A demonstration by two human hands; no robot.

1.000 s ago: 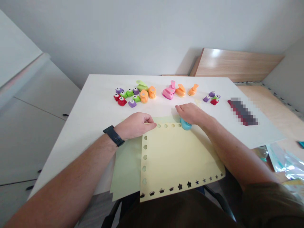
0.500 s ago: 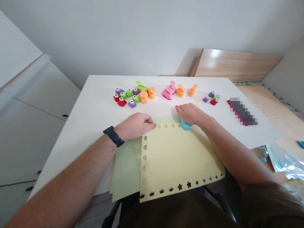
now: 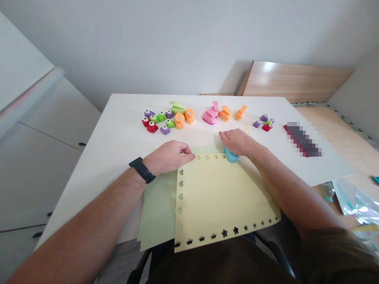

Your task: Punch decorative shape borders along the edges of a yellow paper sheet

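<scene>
A pale yellow sheet of paper (image 3: pixel 225 193) lies before me, its near edge hanging over the table. Hearts are cut down its left side, round holes along the top, and crowns, flowers and stars along the bottom. My left hand (image 3: pixel 170 157) pinches the sheet's top left corner between thumb and fingers. At the top right, my right hand (image 3: pixel 235 141) is closed over a blue craft punch (image 3: pixel 231 156), which sits on the paper's upper edge beside the last round hole. Light green sheets (image 3: pixel 158 209) lie beneath the yellow one.
Small purple, red and green punches (image 3: pixel 152 126) stand at the back left, near orange punches (image 3: pixel 179 120). A pink punch (image 3: pixel 210 116) and more orange ones are behind my right hand. Several small punches (image 3: pixel 267 127) and a pixelated dark red-edged object (image 3: pixel 303 140) lie on the right.
</scene>
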